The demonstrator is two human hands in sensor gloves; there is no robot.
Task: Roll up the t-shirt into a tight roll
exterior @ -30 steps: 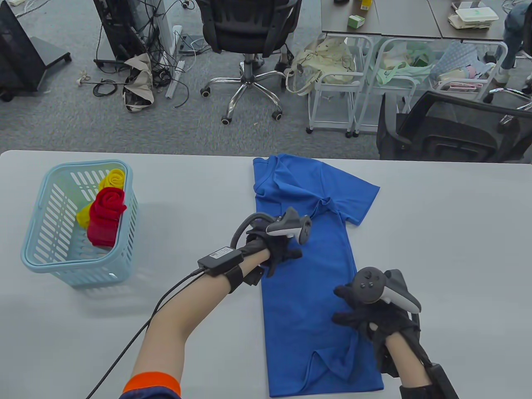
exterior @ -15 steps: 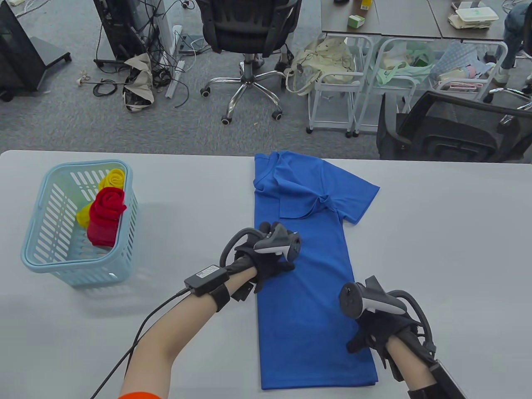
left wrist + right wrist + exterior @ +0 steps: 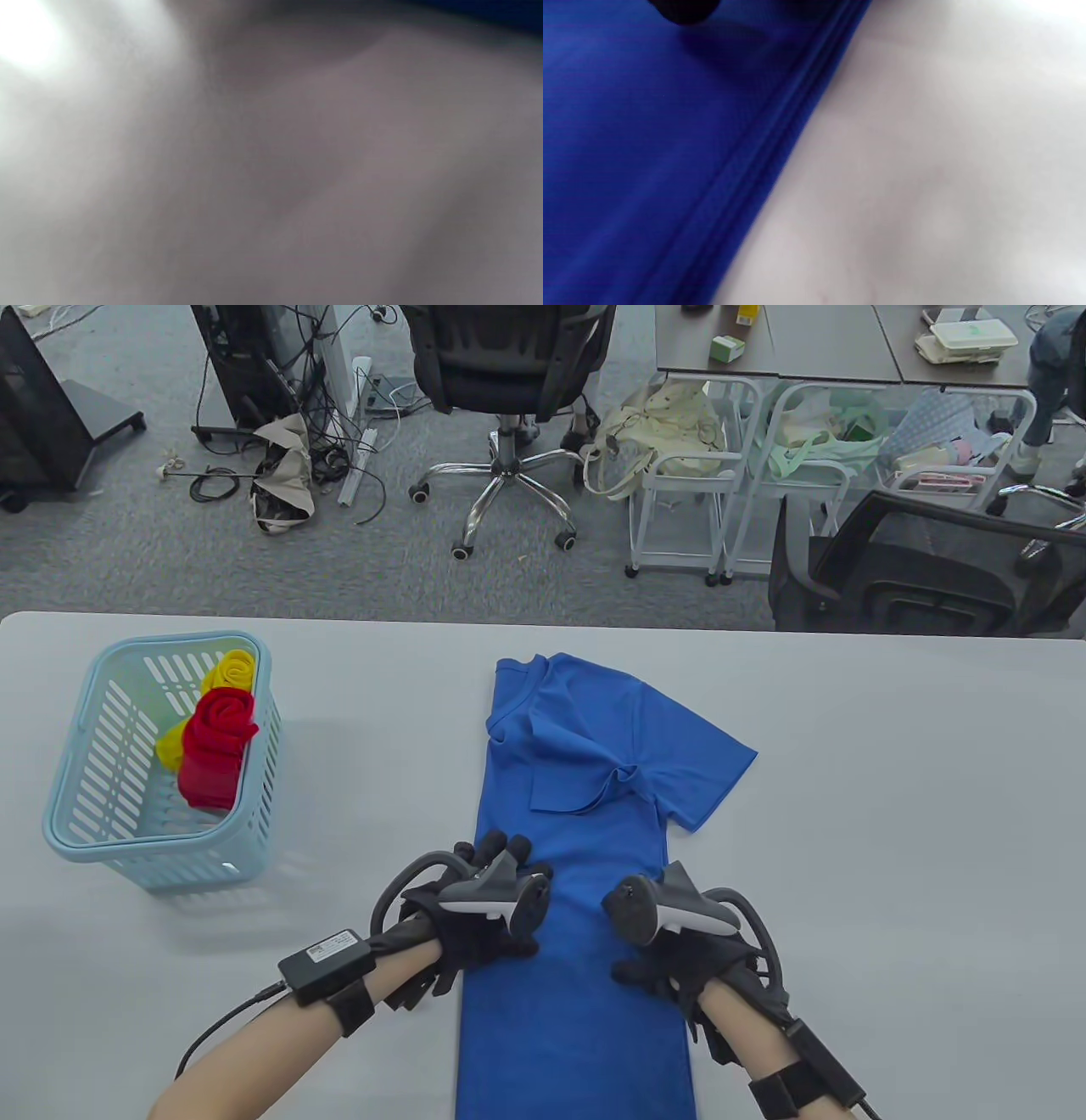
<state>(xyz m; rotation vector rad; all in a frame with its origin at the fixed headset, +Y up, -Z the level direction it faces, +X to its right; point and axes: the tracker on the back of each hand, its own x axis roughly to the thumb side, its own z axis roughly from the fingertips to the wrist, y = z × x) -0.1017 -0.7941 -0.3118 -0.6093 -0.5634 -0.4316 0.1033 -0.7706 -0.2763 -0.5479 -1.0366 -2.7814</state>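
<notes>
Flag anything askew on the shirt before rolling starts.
On the blue t-shirt, one sleeve sticks out to the right, unfolded, with a bunched crease at its armpit. The left side is folded in straight.

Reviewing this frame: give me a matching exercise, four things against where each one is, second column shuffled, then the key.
Things:
1. red roll
2. blue t-shirt
3. left hand
4. right hand

Places:
A. on the shirt's left edge
B. inside the light blue basket
C. on the shirt's right edge
D. folded lengthwise on the table, one sleeve sticking out to the right

Pairs: 1-B, 2-D, 3-A, 4-C
</notes>
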